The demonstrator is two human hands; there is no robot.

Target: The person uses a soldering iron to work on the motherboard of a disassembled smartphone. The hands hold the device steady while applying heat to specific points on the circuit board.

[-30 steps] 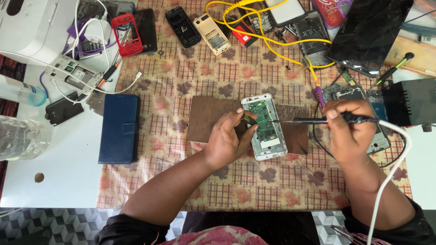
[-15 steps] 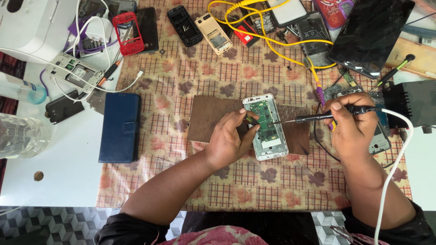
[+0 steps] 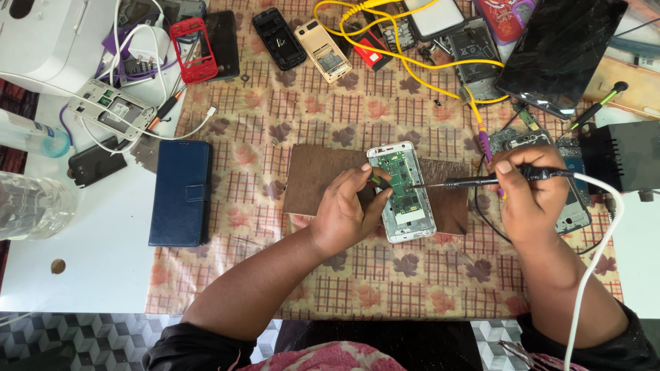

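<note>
While the left hand (image 3: 347, 213) pinches the opened phone (image 3: 402, 192) with its fingers, the right hand (image 3: 533, 199) grips a soldering iron (image 3: 481, 181), tip on the circuit board.

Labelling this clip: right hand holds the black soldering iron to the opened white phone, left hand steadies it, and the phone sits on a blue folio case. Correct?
One error: the opened white phone lies on a brown rectangular mat, not the blue folio case, which lies apart to the left. The head view shows it. The right hand does hold the black soldering iron; the left hand steadies the phone.
</note>
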